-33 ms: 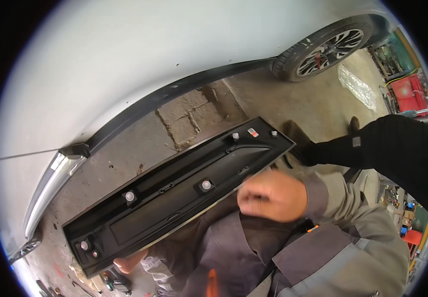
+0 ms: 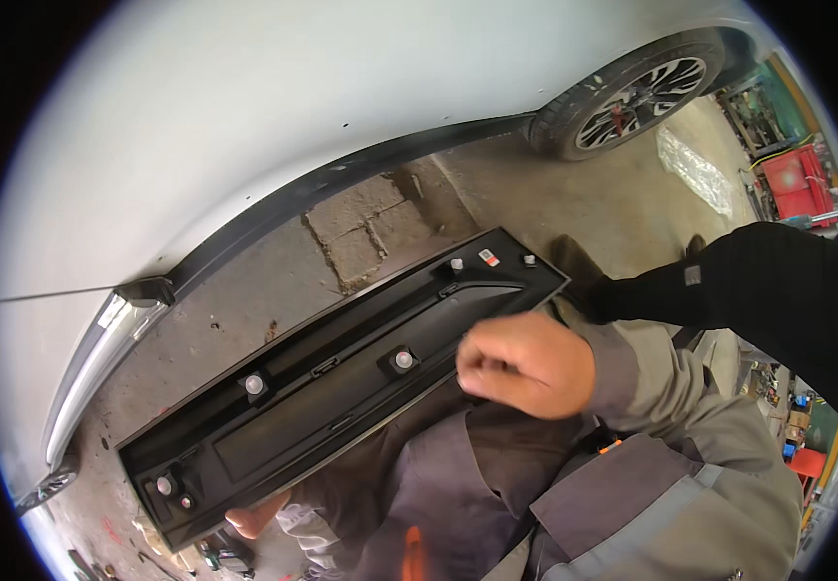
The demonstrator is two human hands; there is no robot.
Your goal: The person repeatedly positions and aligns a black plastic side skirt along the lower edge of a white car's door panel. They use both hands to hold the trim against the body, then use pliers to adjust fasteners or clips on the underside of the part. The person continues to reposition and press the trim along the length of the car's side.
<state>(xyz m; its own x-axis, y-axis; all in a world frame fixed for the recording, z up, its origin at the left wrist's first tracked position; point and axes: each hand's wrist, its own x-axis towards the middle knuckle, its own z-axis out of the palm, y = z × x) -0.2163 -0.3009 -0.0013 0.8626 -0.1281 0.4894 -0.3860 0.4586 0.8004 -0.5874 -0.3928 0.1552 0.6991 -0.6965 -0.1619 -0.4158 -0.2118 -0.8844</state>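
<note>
A long black plastic car trim panel (image 2: 293, 426) lies slanted across my lap, its inner side up. Several white clips, such as the one near its middle (image 2: 403, 359), sit on it, and a small red-and-white label (image 2: 489, 258) is at its far right end. My left hand (image 2: 256, 517) grips the panel's near edge at the lower left; most of its fingers are hidden underneath. Over the near edge at the right, my right hand (image 2: 527, 364) is closed with curled fingers, slightly blurred. What it holds, if anything, I cannot make out.
A pale car body (image 2: 274, 107) with a dark sill fills the far side, its wheel (image 2: 644, 102) at upper right. Another person's black-clad leg (image 2: 729, 281) is at right. Clear plastic sheeting (image 2: 695, 169), a red case (image 2: 795, 182) and a dark power tool (image 2: 230, 554) lie around.
My right hand has moved slightly up and left, over the panel's near edge. The panel has shifted a little to the left, with my left hand still on it.
</note>
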